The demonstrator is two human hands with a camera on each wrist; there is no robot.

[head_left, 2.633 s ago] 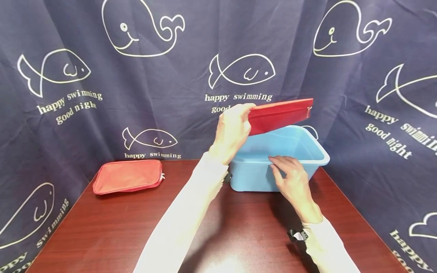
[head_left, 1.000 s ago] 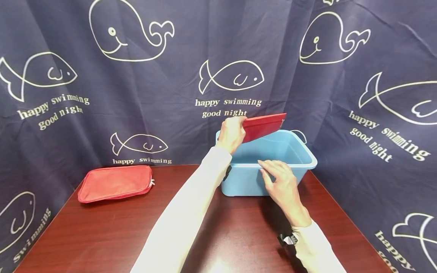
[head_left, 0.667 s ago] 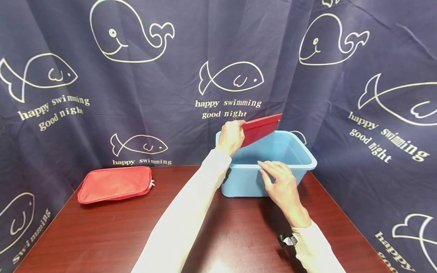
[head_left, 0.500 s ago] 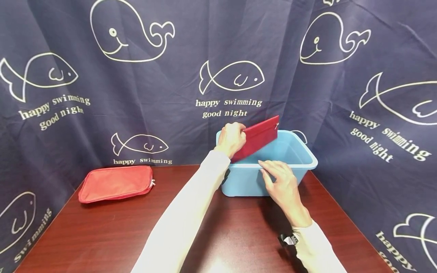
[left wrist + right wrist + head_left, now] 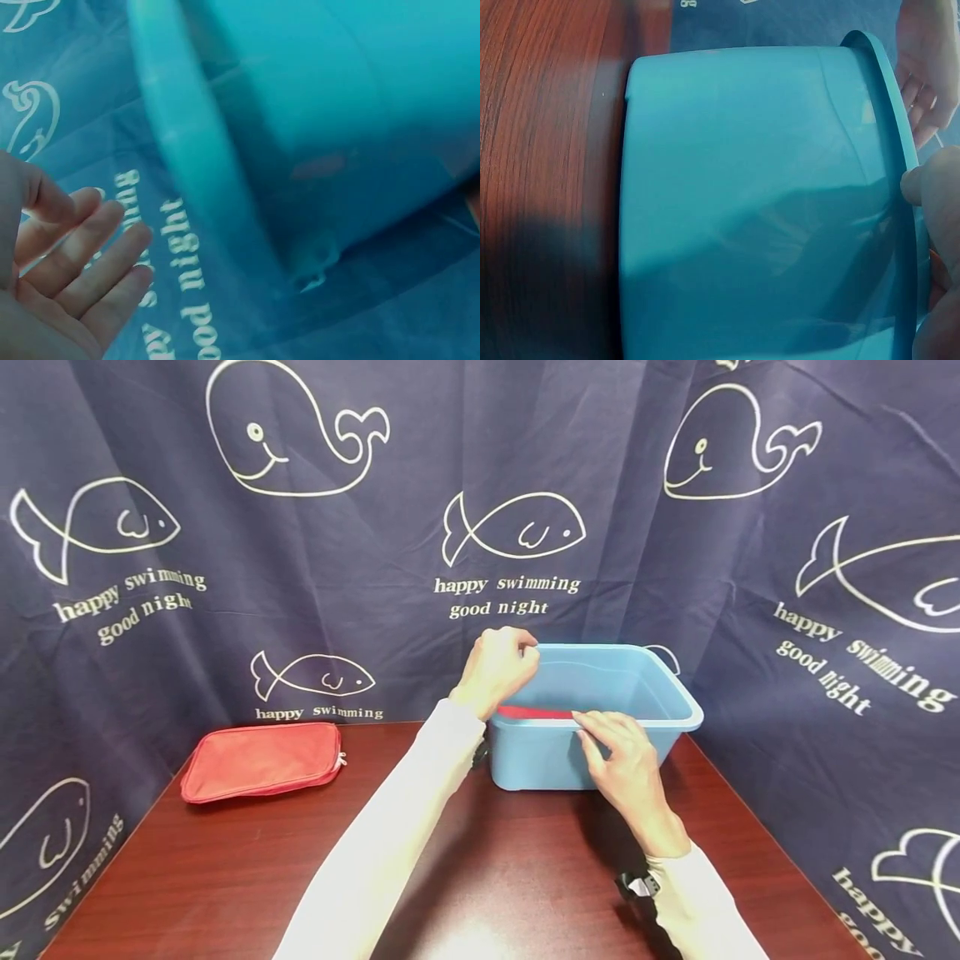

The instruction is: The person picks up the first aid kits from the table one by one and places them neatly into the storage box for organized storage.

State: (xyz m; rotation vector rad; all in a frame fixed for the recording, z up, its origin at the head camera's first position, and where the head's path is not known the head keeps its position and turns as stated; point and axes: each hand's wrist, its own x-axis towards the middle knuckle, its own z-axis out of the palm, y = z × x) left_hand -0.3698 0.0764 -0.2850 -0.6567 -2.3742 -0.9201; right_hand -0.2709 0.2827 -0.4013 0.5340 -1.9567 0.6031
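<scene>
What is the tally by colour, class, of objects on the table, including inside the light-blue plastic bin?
Light blue: 1 (rectangular plastic bin)
Red: 2 (flat rectangular fabric pouch; partly hidden red item inside the bin)
Total: 3

A table (image 5: 247, 868) is enclosed on three sides by navy curtain (image 5: 420, 435), printed with whales (image 5: 288, 435), fish (image 5: 525, 527) and words (image 5: 507, 586); glare (image 5: 480, 941) is cast on the wood.

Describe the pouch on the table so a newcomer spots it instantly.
Start at the brown table before the navy fish-print curtain, then look left of the blue bin. Near the table's back edge lies a flat, round-cornered red pouch, zipper pull toward the bin. Unlike the red item inside the bin, it lies fully in view.
</scene>
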